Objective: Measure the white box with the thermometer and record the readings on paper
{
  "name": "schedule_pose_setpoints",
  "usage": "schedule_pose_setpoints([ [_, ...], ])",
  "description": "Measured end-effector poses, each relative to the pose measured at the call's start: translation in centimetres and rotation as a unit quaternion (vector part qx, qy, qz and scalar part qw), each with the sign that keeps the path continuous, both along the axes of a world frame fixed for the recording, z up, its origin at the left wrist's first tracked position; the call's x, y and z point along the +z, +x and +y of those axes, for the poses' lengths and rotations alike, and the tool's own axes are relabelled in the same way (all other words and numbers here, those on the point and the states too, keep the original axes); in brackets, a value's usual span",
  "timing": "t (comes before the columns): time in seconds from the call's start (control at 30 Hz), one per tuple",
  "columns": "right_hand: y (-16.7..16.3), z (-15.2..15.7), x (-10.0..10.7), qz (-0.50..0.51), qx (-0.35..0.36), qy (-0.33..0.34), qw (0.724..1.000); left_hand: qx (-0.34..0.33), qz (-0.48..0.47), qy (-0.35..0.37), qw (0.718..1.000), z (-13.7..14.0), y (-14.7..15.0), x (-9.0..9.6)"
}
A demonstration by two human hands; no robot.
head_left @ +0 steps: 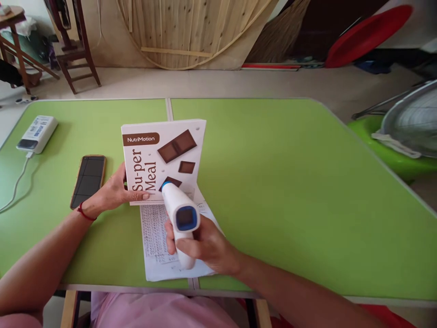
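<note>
My left hand [118,189] grips the lower left corner of a white box [170,136] printed "NutriMotion Su-per Meal", thumb across its front. The box stands tilted above the table with chocolate pieces pictured on it. Wrapped round the handle of a white infrared thermometer [180,198] is my right hand [208,243]. The thermometer's blue-ringed tip points at the lower part of the box; whether it touches I cannot tell. Its small screen looks dark. Under both lie handwritten papers [157,246], partly covered by the right hand and the box.
A phone [89,177] lies left of my left hand. Farther left on the green table [290,182] is a white power bank [38,134] with a cable [22,177] plugged in. Beyond the table stand a wooden chair [73,50] and a red round plastic piece [370,34].
</note>
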State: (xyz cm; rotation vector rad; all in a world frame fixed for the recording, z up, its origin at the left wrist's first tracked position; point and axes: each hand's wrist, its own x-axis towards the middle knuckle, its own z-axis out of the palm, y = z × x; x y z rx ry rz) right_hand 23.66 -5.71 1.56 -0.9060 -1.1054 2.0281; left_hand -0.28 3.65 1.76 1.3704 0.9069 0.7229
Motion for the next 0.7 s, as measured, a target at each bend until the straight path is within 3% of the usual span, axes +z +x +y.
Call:
schedule_pose_setpoints([
  [0.17,-1.0,-0.3,-0.9,-0.032,-0.033,-0.013,0.999,-0.023,0.013,0.02,0.999,0.1,-0.1,-0.1],
  [0.47,-0.8,-0.1,-2.0,0.038,-0.008,-0.001,0.999,-0.037,-0.001,0.022,0.999,0.2,0.1,0.3],
  [0.7,-0.6,-0.2,-2.1,0.033,0.009,0.008,0.999,-0.039,-0.015,0.005,0.999,0.1,0.4,0.3],
])
